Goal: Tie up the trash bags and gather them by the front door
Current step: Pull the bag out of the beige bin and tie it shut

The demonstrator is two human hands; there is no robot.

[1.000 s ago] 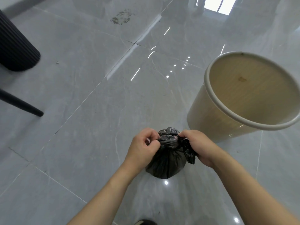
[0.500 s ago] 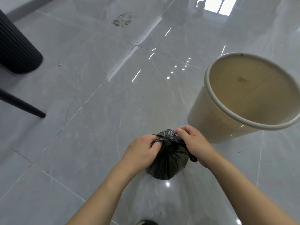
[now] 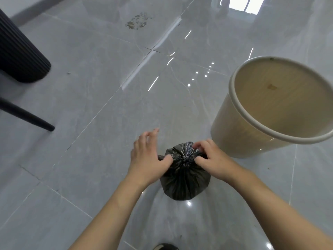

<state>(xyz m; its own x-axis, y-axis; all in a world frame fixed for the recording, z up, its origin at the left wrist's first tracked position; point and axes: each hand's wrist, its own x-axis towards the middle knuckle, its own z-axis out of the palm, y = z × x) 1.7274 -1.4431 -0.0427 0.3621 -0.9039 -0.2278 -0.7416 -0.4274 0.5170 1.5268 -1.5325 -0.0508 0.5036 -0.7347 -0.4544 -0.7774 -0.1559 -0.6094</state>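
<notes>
Small black trash bag point(image 3: 184, 179) sat on grey tile floor point(image 3: 90, 105), bin point(image 3: 234, 127) near at 2 o'clock. Right hand point(image 3: 210, 159) pinched gathered neck at knot; left hand point(image 3: 147, 157) spread, fingers off, thumb touching plastic. Bag looked light, soft, thin, slippery; best taken at knot point(image 3: 185, 157). Contents hidden. Knot tightness unclear. Front door out of view. Shoe point(image 3: 164, 247) at 6 o'clock cut off.

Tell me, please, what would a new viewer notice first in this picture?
First, the small black trash bag low in the middle, its neck twisted into a knot, with the left hand and the right hand on either side of it. Next, the empty beige bin at the right, standing apart from the bag on the glossy grey floor.
</notes>
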